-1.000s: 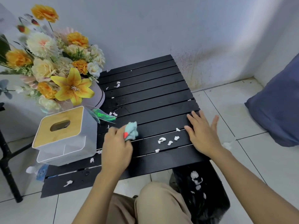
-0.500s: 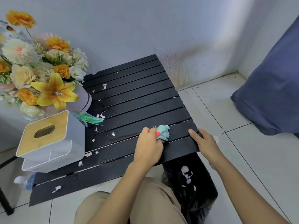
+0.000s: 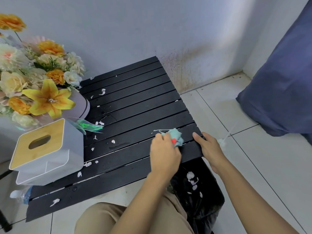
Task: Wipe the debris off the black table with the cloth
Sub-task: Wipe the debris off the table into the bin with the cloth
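Cropped by left edge: flowers [image 3: 42, 81]. Cropped by right edge, kind unclear: blue fabric [image 3: 278, 90]. Partly hidden under table [image 3: 135, 107] and behind forearms: bin [image 3: 211, 193]. Mostly buried in left hand [image 3: 164, 156]: cloth [image 3: 177, 136]. Out of sight below table edge: fingers of right hand [image 3: 209, 149]. Too small to identify: debris [image 3: 113, 141].

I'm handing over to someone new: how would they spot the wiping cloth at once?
Find the black slatted table in the room's corner. Near its right edge, the left hand holds a small crumpled teal cloth with a red patch. Unlike the white scraps scattered on the slats, it is coloured, soft and bunched.
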A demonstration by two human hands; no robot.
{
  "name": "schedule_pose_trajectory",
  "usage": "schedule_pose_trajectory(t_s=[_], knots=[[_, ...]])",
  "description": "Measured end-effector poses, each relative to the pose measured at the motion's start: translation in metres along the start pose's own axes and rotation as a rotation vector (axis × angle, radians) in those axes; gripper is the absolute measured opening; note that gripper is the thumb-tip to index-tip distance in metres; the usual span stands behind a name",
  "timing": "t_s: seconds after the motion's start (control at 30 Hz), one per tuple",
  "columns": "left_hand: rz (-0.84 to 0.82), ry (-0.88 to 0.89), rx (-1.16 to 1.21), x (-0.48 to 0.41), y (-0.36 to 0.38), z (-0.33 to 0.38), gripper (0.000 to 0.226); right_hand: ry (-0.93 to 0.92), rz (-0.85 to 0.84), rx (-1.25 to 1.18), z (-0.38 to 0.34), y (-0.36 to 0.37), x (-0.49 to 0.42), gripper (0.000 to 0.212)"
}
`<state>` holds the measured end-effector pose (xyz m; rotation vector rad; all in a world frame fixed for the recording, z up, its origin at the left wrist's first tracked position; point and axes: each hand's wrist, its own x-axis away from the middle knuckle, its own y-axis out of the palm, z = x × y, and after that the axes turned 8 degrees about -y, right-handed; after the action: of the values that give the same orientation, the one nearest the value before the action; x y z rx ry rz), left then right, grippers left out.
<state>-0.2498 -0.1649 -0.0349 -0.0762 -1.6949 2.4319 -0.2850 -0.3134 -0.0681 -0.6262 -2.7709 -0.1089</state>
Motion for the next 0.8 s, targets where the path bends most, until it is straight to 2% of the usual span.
schedule_pose_trajectory(t_s=[0.1,0.2,0.27,0.33,0.4,0.47,0.57,0.67,0.73,0.8], knots=[[-0.085,0.032,0.107,-0.013,-0.013,0.005,0.023,0.018,-0.027,-0.01,0.001,-0.003,-0.002,0.026],[0.108,-0.013,0.047,-0.037,-0.034,-0.013,0.022,-0.003,-0.067,-0.049,0.002,-0.004,-0.003,0.03],[0.17,-0.022,0.05,-0.047,-0.035,-0.023,0.031,-0.028,-0.071,-0.1,0.004,-0.004,-0.004,0.044],[0.081,0.004,0.082,-0.048,-0.021,-0.022,0.044,-0.052,-0.078,-0.115,0.005,-0.004,-0.006,0.049],[0.019,0.074,-0.023,-0.037,0.002,-0.017,0.055,-0.075,-0.089,-0.109,0.008,-0.005,-0.008,0.047],[-0.014,0.106,-0.023,-0.025,0.014,-0.012,0.06,-0.088,-0.089,-0.092,0.013,-0.006,-0.01,0.047],[-0.095,0.171,0.145,-0.002,0.01,0.001,0.063,-0.094,-0.085,-0.061,0.012,-0.006,-0.01,0.047],[-0.244,0.225,0.361,0.029,-0.004,0.01,0.062,-0.094,-0.087,-0.065,0.01,-0.006,-0.01,0.047],[-0.293,0.147,0.483,0.027,-0.023,0.008,0.057,-0.099,-0.087,-0.071,0.01,-0.007,-0.009,0.047],[-0.179,0.022,0.569,0.006,-0.041,0.003,0.049,-0.093,-0.096,-0.079,0.012,-0.007,-0.009,0.047]])
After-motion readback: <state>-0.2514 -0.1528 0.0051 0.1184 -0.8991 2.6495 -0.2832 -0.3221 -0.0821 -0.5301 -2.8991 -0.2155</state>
